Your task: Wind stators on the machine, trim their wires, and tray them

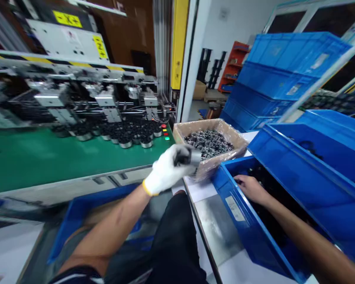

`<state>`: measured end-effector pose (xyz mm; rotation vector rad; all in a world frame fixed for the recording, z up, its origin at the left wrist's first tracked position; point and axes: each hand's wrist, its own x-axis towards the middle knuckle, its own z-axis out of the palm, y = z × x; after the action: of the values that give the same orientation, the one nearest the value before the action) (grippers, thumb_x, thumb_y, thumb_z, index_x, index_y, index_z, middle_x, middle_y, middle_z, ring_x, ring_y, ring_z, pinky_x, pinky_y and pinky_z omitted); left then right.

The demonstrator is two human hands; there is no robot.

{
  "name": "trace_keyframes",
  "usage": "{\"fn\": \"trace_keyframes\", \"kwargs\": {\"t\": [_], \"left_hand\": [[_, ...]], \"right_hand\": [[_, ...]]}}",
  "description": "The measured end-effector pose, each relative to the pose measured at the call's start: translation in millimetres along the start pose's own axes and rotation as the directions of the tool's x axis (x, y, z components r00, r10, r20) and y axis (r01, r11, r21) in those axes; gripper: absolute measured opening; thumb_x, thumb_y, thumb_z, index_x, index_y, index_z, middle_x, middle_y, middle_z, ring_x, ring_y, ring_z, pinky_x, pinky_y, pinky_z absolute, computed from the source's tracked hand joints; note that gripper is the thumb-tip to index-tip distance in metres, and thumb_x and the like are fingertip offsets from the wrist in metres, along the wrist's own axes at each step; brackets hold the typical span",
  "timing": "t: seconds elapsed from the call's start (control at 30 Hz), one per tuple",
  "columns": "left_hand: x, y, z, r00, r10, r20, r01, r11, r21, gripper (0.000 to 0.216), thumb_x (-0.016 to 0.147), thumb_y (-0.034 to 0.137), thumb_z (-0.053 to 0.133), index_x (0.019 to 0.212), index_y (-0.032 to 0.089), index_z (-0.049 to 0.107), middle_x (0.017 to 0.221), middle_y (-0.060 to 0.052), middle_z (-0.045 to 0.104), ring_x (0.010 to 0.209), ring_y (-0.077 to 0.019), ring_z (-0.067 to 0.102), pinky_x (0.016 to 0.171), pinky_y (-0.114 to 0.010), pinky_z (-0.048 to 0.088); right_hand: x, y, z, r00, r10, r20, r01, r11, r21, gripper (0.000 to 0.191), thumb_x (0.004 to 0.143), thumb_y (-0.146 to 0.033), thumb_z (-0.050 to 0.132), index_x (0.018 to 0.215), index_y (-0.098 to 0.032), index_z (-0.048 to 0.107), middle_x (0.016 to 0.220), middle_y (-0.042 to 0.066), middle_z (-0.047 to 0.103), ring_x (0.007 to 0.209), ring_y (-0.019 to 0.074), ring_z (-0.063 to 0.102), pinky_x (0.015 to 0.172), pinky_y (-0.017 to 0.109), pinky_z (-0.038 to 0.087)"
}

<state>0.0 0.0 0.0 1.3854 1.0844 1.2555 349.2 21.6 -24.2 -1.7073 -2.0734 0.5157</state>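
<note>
My left hand [167, 169], in a white glove with a yellow cuff edge, is closed round a short silver metal ring [195, 157] with a black part at its inner end. It is held up beside the cardboard box, blurred by motion. My right hand [251, 188], bare, reaches into the blue bin [225, 173] near its left corner. Its fingers are pinched on a small black part [239, 182], whose shape is hard to make out. More dark parts [258, 173] lie in that bin, partly hidden in shadow.
A plastic-lined cardboard box [183, 130] holds many metal rings. Finished-looking black and silver parts [126, 142] stand in rows on the green bench [62, 161] before a machine [106, 98]. Stacked blue crates [284, 75] stand behind; another blue bin [307, 157] leans at right.
</note>
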Motion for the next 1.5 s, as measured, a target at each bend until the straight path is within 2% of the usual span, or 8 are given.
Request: {"fn": "trace_keyframes", "kwargs": {"t": [0.17,0.27,0.47,0.63,0.73,0.97,1.27,1.5], "left_hand": [[-81,-7,-25,0.993,-0.034,-0.116,0.053,0.986,0.161,0.061,0.063,0.012,0.075,0.123,0.023,0.064,0.124,-0.005,0.069,0.116,-0.0254,0.066,0.106,-0.039,0.051],[-89,-9,-29,0.994,-0.093,-0.061,0.09,0.995,-0.038,0.065,0.06,0.016,0.085,0.123,0.024,0.069,0.124,-0.004,0.07,0.117,-0.0249,0.065,0.105,-0.033,0.051],[-90,-21,-4,0.957,-0.265,0.122,0.28,0.716,-0.639,0.081,0.076,0.078,0.069,0.138,0.027,0.061,0.128,-0.009,0.068,0.099,-0.0216,0.07,0.076,-0.029,0.06],[-99,-29,12,0.979,-0.078,0.186,0.154,0.885,-0.44,0.085,0.066,0.05,0.089,0.141,0.026,0.057,0.132,-0.008,0.067,0.118,-0.0268,0.066,0.1,-0.034,0.056],[-100,-25,17,0.986,-0.025,0.164,0.062,0.972,-0.227,0.093,0.061,0.034,0.093,0.144,0.028,0.052,0.139,-0.006,0.063,0.125,-0.0282,0.063,0.106,-0.035,0.053],[-95,-5,9,0.991,-0.09,0.103,0.086,0.995,0.04,0.084,0.075,0.05,0.081,0.148,0.023,0.049,0.136,-0.008,0.067,0.12,-0.0283,0.067,0.106,-0.036,0.053],[-89,-7,2,0.98,-0.014,0.196,0.017,1.0,-0.013,0.089,0.069,0.049,0.085,0.146,0.02,0.051,0.144,-0.01,0.063,0.128,-0.031,0.063,0.111,-0.035,0.051],[-95,-19,6,0.979,-0.054,0.196,0.06,0.998,-0.023,0.071,0.091,0.049,0.065,0.154,0.025,0.044,0.155,-0.008,0.054,0.143,-0.0296,0.051,0.124,-0.041,0.039]], "right_hand": [[9,-29,-21,0.984,0.015,-0.175,-0.016,1.0,-0.002,0.028,0.074,-0.045,0.068,0.082,-0.019,0.071,0.087,0.012,0.078,0.072,0.0264,0.075,0.071,0.039,0.064],[5,-82,-19,0.953,-0.2,-0.228,0.217,0.975,0.053,0.027,0.083,-0.046,0.075,0.085,-0.019,0.068,0.117,0.013,0.074,0.103,0.0283,0.074,0.086,0.04,0.064],[-34,-168,22,0.556,-0.787,-0.265,0.806,0.589,-0.06,0.019,0.091,-0.027,0.078,0.094,-0.018,0.062,0.118,0.019,0.072,0.11,0.0258,0.072,0.088,0.04,0.064],[-53,-166,40,0.391,-0.874,-0.287,0.874,0.451,-0.183,0.04,0.087,-0.03,0.082,0.114,-0.012,0.059,0.104,0.018,0.074,0.097,0.0255,0.074,0.082,0.037,0.066],[-53,-162,39,0.406,-0.861,-0.308,0.856,0.476,-0.201,0.043,0.09,-0.024,0.078,0.124,-0.009,0.057,0.105,0.018,0.073,0.1,0.025,0.073,0.086,0.036,0.065],[-57,-166,37,0.531,-0.808,-0.256,0.833,0.553,-0.014,0.041,0.093,-0.011,0.066,0.133,-0.007,0.056,0.119,0.022,0.066,0.114,0.0254,0.066,0.092,0.037,0.064],[-56,-163,43,0.511,-0.806,-0.3,0.827,0.556,-0.085,0.041,0.092,-0.018,0.073,0.128,-0.009,0.058,0.11,0.02,0.07,0.103,0.0259,0.07,0.086,0.039,0.064],[-51,-159,43,0.474,-0.84,-0.264,0.833,0.525,-0.175,0.043,0.091,-0.023,0.076,0.126,-0.007,0.058,0.109,0.021,0.07,0.103,0.0269,0.069,0.086,0.04,0.062]]}}
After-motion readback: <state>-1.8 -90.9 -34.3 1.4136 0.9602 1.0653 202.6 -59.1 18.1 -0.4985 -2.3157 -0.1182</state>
